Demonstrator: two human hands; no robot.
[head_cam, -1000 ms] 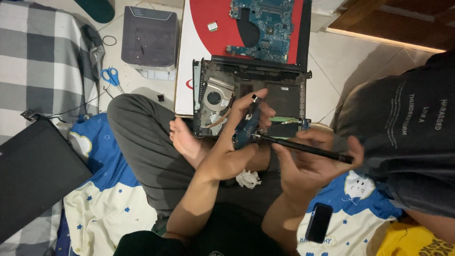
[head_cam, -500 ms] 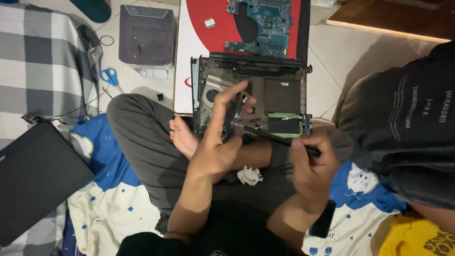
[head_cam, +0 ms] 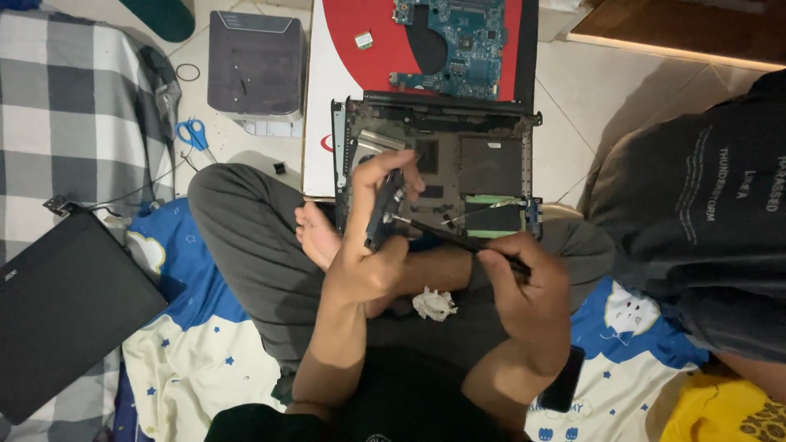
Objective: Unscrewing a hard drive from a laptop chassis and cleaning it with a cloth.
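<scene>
A: Hands first. What does each one grip?

B: The left hand (head_cam: 372,245), at centre frame, has its fingers clamped round a small dark laptop part (head_cam: 385,209), held upright on edge. The right hand (head_cam: 524,290), lower right of centre, is closed tight on the handle of a thin black screwdriver (head_cam: 454,236); its tip touches the part.

A: And behind them?

B: An opened laptop base (head_cam: 491,164) lies just above the hands, resting against the person's crossed legs. A blue circuit board (head_cam: 458,37) sits on a red and white box (head_cam: 360,74) at the top centre.

A: Anything else?

B: Blue scissors (head_cam: 192,135) lie on the floor at upper left beside a dark grey box (head_cam: 254,61). A black laptop lid (head_cam: 65,311) fills the lower left. A crumpled white tissue (head_cam: 434,303) lies between the forearms.
</scene>
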